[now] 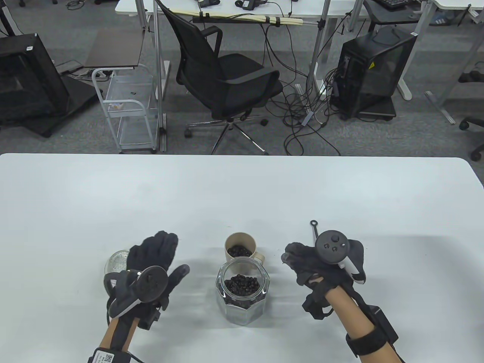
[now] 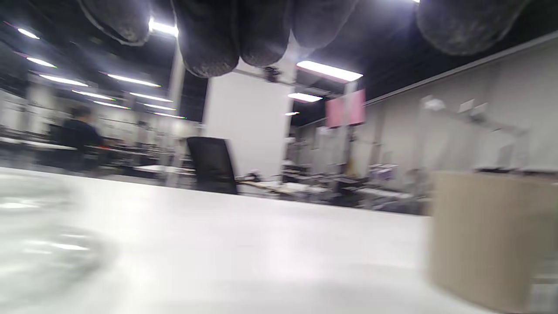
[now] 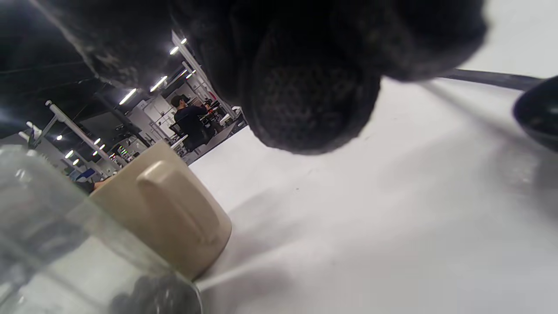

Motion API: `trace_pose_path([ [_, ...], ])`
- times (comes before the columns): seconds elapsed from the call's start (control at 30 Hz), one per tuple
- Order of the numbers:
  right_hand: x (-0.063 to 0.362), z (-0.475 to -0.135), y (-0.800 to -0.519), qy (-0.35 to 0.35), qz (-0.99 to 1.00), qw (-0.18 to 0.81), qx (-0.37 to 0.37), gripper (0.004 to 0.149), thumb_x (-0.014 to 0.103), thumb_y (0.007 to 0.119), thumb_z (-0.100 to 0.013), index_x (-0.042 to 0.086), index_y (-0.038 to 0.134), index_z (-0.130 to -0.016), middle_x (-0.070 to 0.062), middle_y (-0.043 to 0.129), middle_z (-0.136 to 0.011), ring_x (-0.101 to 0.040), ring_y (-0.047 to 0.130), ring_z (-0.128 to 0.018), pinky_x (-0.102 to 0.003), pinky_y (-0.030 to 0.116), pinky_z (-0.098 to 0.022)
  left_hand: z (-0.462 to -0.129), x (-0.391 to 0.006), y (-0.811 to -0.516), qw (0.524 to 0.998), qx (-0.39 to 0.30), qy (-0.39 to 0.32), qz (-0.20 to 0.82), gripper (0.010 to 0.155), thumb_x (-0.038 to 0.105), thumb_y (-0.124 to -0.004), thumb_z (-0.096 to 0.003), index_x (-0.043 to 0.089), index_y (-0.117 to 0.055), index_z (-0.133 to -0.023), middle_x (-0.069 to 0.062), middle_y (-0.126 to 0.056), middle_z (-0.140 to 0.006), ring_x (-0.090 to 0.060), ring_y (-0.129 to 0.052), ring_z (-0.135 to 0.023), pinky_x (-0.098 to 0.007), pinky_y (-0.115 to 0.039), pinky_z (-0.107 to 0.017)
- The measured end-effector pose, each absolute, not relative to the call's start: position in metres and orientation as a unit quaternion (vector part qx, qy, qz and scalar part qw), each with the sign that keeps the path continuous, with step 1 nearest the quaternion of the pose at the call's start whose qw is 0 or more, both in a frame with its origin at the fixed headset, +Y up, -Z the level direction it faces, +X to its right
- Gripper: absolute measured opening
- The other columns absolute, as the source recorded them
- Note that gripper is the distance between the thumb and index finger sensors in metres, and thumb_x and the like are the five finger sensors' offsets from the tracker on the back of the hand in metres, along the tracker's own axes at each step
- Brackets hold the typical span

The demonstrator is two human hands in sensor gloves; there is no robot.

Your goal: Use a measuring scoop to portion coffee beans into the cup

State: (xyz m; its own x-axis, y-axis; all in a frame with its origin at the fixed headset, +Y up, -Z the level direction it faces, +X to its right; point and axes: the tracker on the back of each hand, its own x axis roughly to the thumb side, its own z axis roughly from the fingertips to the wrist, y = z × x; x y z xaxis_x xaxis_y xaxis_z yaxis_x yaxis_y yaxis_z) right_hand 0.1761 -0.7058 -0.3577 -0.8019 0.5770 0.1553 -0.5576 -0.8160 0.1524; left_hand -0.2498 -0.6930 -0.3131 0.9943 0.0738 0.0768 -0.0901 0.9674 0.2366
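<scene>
White counter [image 1: 242, 196] fills the near half of the table view, with an office chair [image 1: 227, 75], a wire cart [image 1: 126, 109] and cabled desks on the grey floor beyond it.

At the near middle stands an open glass jar [image 1: 242, 291] with beans in its bottom, and touching it on the far side a beige cup [image 1: 242, 249] that already holds beans. The jar's lid [image 1: 115, 261] lies to the left, partly under the left hand.

The scoop [image 1: 314, 229] lies on the counter at the right; only its thin handle with a ring end shows past the right hand [image 1: 325, 261]. Its long axis runs away from the person, ring end farthest. In the right wrist view the dark bowl sits at the frame's right edge, just beside the fingers [image 3: 305, 87], handle running off behind them. The right hand is plainly the nearer one and is right over the scoop, knuckles up, fingers curled downward; I cannot tell whether they grip it.

The left hand [image 1: 151, 264] hovers left of the jar, fingers straight and spread, holding nothing.

Judging by the filled cup, portioning looks largely done.
</scene>
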Motion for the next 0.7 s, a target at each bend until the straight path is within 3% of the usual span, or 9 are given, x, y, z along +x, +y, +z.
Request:
trace_pose_path([
  [0.17,0.179,-0.331,-0.702,-0.028,0.973,0.204,0.1,0.064,0.052,0.08,-0.049,0.01,0.08,-0.098,-0.032,0.093,-0.081,-0.039,0.097,-0.057,-0.044,0.083,-0.033,-0.331,-0.294,-0.702,0.993,0.084,0.087,0.0,0.077,0.071,-0.061,-0.0488,0.034,-0.047,-0.115,-0.003,-0.055,-0.124,-0.036,-0.066,-0.112,-0.067,-0.054,-0.079],
  [0.3,0.194,-0.323,-0.699,-0.12,0.984,0.117,0.061,0.066,0.053,0.08,-0.049,0.012,0.077,-0.101,-0.034,0.085,-0.09,-0.044,0.091,-0.068,-0.05,0.08,-0.041,-0.346,-0.315,-0.721,0.986,-0.003,0.158,-0.048,0.078,0.072,-0.062,-0.0467,0.034,-0.049,-0.114,-0.006,-0.056,-0.124,-0.038,-0.068,-0.11,-0.067,-0.055,-0.078],
  [0.53,0.213,-0.319,-0.709,-0.161,0.987,0.019,0.017,0.067,0.055,0.079,-0.049,0.015,0.074,-0.104,-0.035,0.077,-0.098,-0.048,0.084,-0.077,-0.055,0.075,-0.048,-0.352,-0.32,-0.735,0.985,-0.047,0.157,-0.054,0.081,0.074,-0.062,-0.0446,0.034,-0.049,-0.114,-0.007,-0.061,-0.122,-0.037,-0.074,-0.106,-0.068,-0.056,-0.077],
  [0.7,0.212,-0.324,-0.719,-0.14,0.99,0.014,0.02,0.067,0.055,0.078,-0.049,0.016,0.073,-0.104,-0.034,0.079,-0.098,-0.047,0.085,-0.076,-0.054,0.076,-0.048,-0.356,-0.313,-0.743,0.981,-0.075,0.151,-0.101,0.086,0.071,-0.066,-0.0447,0.029,-0.04,-0.114,-0.01,-0.063,-0.117,-0.032,-0.086,-0.092,-0.063,-0.062,-0.076],
])
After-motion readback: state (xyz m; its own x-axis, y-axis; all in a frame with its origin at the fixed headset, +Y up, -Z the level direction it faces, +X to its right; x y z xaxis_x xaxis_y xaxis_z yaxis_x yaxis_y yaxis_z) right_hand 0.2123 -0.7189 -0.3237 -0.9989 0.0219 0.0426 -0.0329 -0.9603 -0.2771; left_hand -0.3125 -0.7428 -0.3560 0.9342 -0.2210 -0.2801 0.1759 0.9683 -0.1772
